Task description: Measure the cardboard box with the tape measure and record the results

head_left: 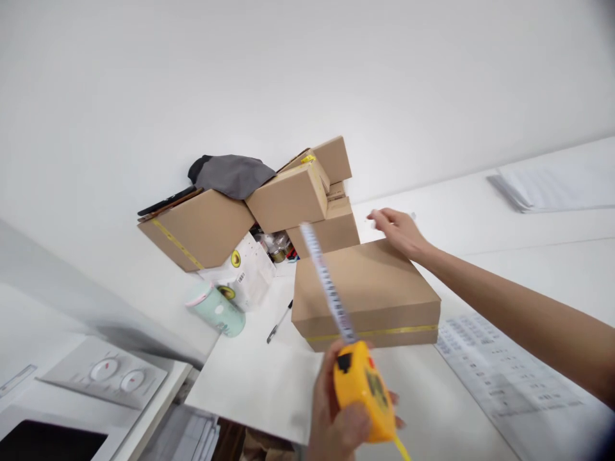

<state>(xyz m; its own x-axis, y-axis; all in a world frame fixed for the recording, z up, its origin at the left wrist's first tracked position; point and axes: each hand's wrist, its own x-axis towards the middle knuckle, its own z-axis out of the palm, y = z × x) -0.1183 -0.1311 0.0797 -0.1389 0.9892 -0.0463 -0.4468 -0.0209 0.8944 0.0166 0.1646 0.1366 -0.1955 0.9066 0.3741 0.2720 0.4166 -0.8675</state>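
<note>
My left hand [336,410] is closed around a yellow tape measure [362,390] low in the middle of the view. Its blade [327,282] sticks out, slanting up and to the left across a closed cardboard box [355,282]; whether the blade touches the box cannot be told. Yellow tape runs along the near side of the box, which lies on the white table [259,378]. Over the far right edge of the box is my right hand [398,232], its fingers curled together; anything small between the fingertips is too blurred to name.
Stacked cardboard boxes [288,198] stand behind, with a grey cloth [235,176] on top. To the left are a mint-green canister [218,310], a white avocado-print box [250,272] and a pen [279,322]. A printed sheet [500,378] and papers [552,186] lie right; a microwave [96,397] stands lower left.
</note>
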